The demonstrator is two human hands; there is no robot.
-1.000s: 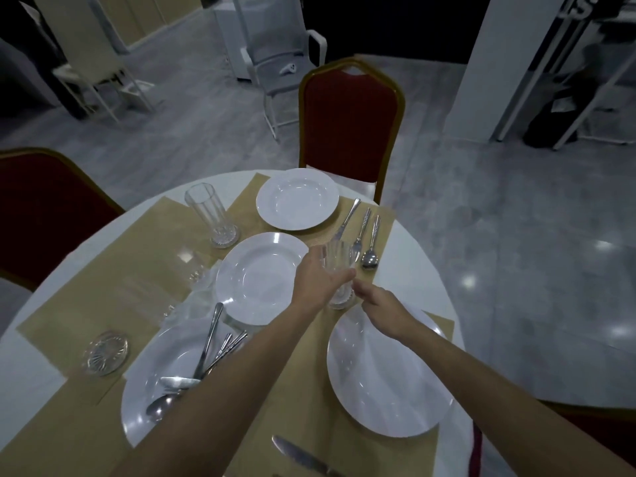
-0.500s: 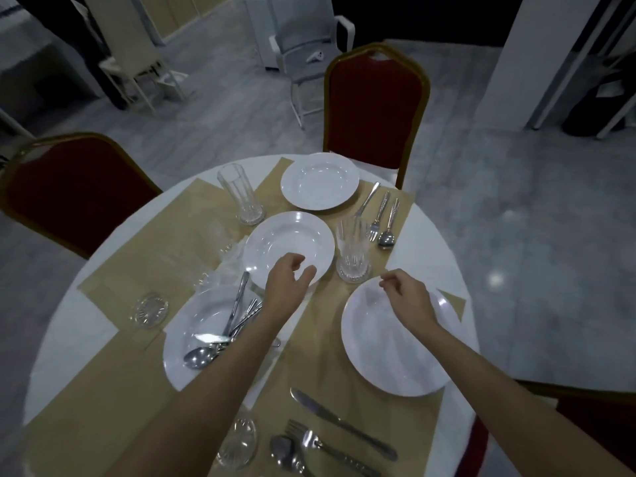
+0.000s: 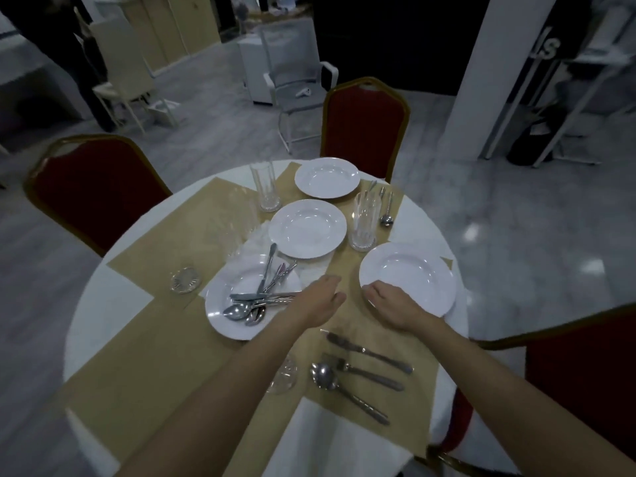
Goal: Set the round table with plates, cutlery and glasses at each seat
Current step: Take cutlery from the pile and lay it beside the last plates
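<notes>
On the round white table [image 3: 103, 325] lie tan placemats. A white plate [image 3: 418, 273] sits at the right edge; my right hand [image 3: 392, 306] rests on its near rim, fingers curled. My left hand [image 3: 318, 301] hovers open between that plate and a plate [image 3: 220, 306] heaped with loose cutlery [image 3: 263, 296]. Another empty plate [image 3: 307, 228] sits mid-table and a third [image 3: 327, 177] at the far seat. A tall glass [image 3: 365, 220] stands right of the middle plate, another glass [image 3: 265, 185] to its left. A knife [image 3: 368, 352], fork [image 3: 364, 372] and spoon [image 3: 344, 387] lie near me.
Red chairs stand at the far side [image 3: 364, 122], the left [image 3: 93, 187] and the right [image 3: 585, 380]. Cutlery [image 3: 385, 208] lies beside the far plate. Small glass dishes sit at the left [image 3: 185, 280] and under my left forearm [image 3: 284, 375]. A white pillar [image 3: 488, 63] rises beyond.
Both hands let go of the tall glass, which now stands right of the middle plate. They drew back toward me; the right hand came down onto the right plate's rim.
</notes>
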